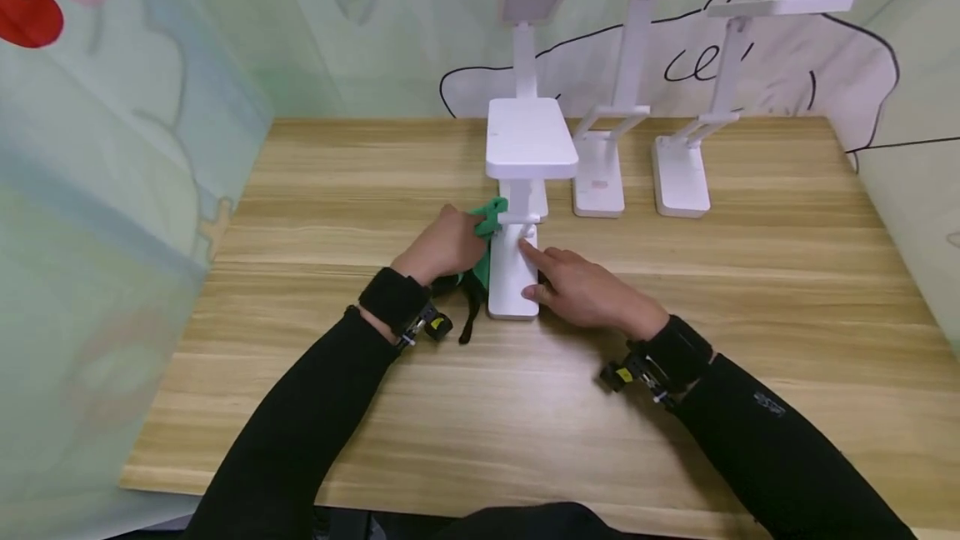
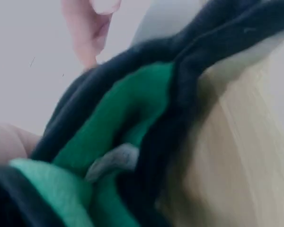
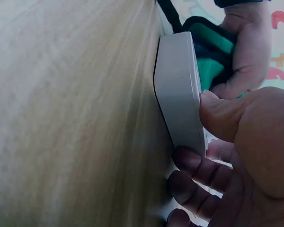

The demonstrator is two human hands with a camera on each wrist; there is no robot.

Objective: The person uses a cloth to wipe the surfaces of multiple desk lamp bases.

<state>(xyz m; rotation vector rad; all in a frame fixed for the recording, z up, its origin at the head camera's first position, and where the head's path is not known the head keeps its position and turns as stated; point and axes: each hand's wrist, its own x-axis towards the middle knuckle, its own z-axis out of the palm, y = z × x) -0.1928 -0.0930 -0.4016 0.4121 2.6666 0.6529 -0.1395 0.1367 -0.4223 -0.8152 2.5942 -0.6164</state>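
A white desk lamp (image 1: 512,286) stands in the middle of the table, its flat head (image 1: 531,133) raised over the base. My left hand (image 1: 452,242) grips a green cloth with dark edging (image 1: 491,215) against the left side of the lamp's stem. In the left wrist view the cloth (image 2: 128,104) hangs in folds, blurred, with a small greyish patch on it. With thumb and fingers about its right edge, my right hand (image 1: 581,283) holds the lamp's base; the index finger lies on its upper face. The right wrist view shows the thumb (image 3: 222,111) at the base's rim.
Behind the held lamp stands another white lamp (image 1: 525,57). Two more, a middle lamp (image 1: 598,177) and a right lamp (image 1: 681,177), stand at the table's back. Printed curtains hang behind and beside the wooden table (image 1: 787,273).
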